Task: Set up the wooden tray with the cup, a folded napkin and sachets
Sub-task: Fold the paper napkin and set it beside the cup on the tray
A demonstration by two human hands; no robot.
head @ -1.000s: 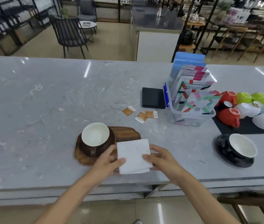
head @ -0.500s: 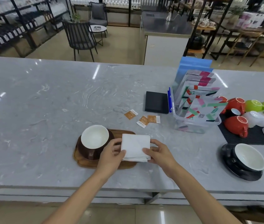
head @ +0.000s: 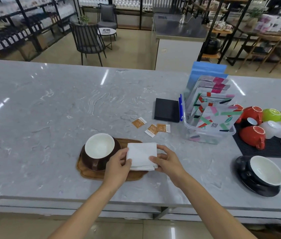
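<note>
Napkin (head: 142, 155), raised off the surface a second ago, now sits lower and further in on the wooden tray (head: 91, 174), at 3 o'clock of the cup (head: 100, 150). Left hand (head: 118, 165) and right hand (head: 168, 161) both pinch its edges. Placement judged nearly complete. Three sachets (head: 151, 127) lie loose on the counter (head: 50, 109) at 1 o'clock. Clear bin (head: 210, 135) holds printed pouches.

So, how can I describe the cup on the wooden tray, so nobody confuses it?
Find the wooden tray at the near edge of the marble counter. The cup stands on its left half, beside the white napkin. It alone is brown outside, white inside.
</note>
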